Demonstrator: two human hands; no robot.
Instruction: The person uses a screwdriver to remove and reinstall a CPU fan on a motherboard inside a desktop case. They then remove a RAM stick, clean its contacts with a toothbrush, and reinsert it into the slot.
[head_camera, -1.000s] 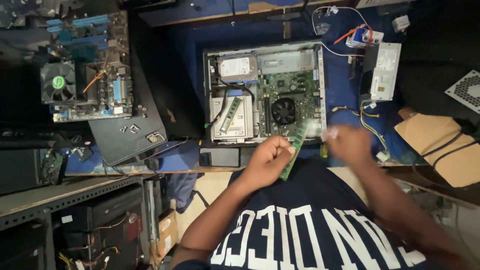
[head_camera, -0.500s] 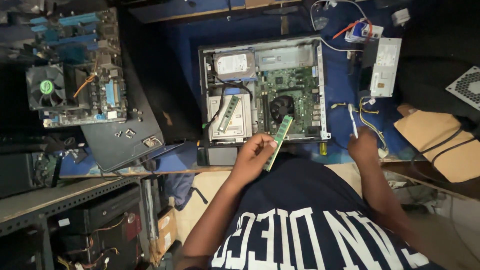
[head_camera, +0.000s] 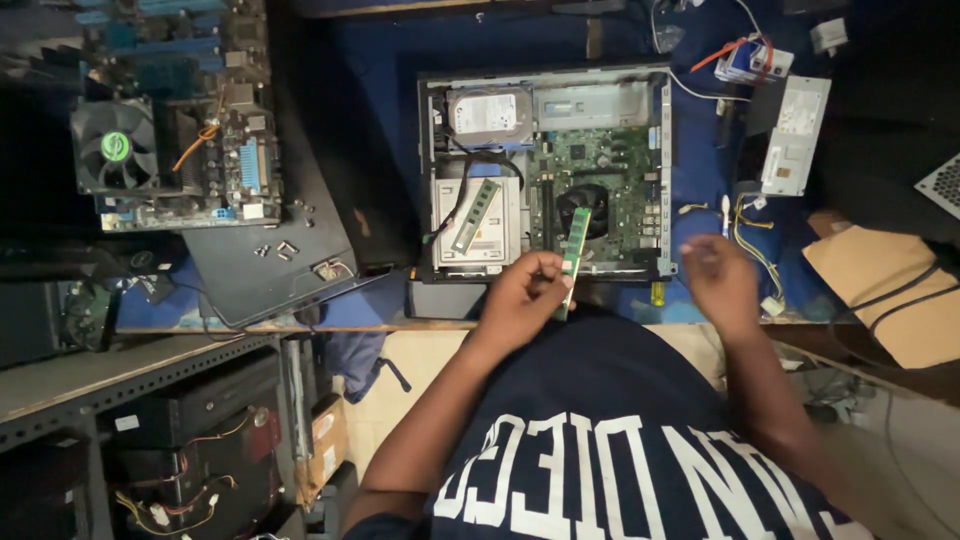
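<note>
My left hand (head_camera: 522, 297) grips a green memory stick (head_camera: 573, 247) by its lower end, holding it upright over the front edge of an open desktop computer case (head_camera: 545, 170). The stick's top reaches the motherboard beside the black cooler fan (head_camera: 583, 205). My right hand (head_camera: 722, 283) hovers empty at the case's right front corner, fingers loosely curled, close to a bundle of loose cables (head_camera: 752, 245). A second green memory stick (head_camera: 476, 216) lies on the silver drive cage inside the case.
A bare motherboard with a fan (head_camera: 170, 150) lies at the left on a dark panel (head_camera: 270, 260) with loose screws. A grey power supply (head_camera: 793, 135) sits right of the case. Brown cardboard (head_camera: 880, 285) is far right. Shelves with hardware stand below left.
My two hands, together on the memory stick a second ago, have separated. The left hand has lifted the stick toward the case; the right hand has moved off to the right, empty.
</note>
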